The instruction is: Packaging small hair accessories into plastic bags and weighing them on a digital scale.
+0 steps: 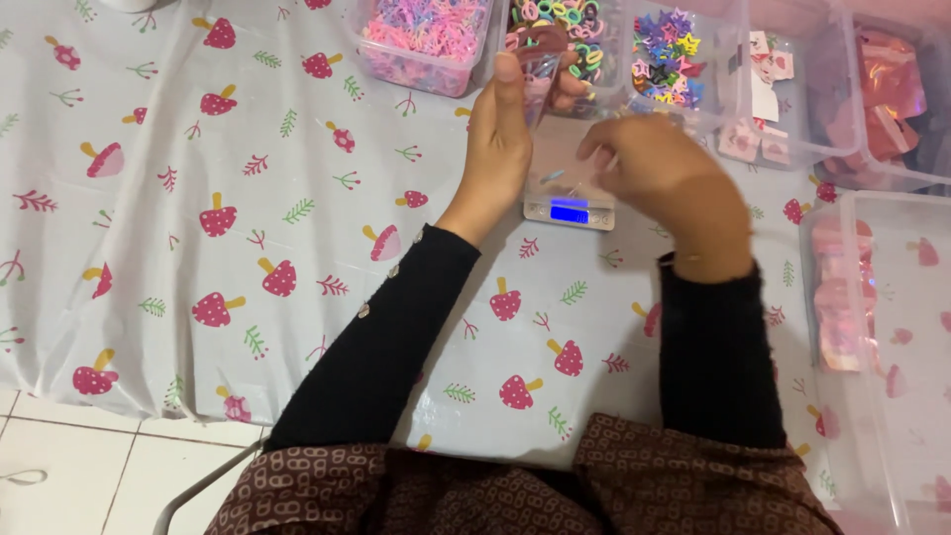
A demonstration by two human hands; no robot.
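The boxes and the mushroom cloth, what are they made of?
The boxes look like clear hard plastic: you see the contents through glossy walls. The mushroom cloth seems thin plastic sheeting, slightly shiny with creases, though it could be coated fabric.

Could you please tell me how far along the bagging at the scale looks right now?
Done: no filled bag shows on the tablecloth. In hand: the left hand holds a small clear bag upright over the scale, whose display is lit; the right hand is beside it, blurred, so what it holds is unclear. Left: the bins of pink bands, coloured rings and stars look well stocked.
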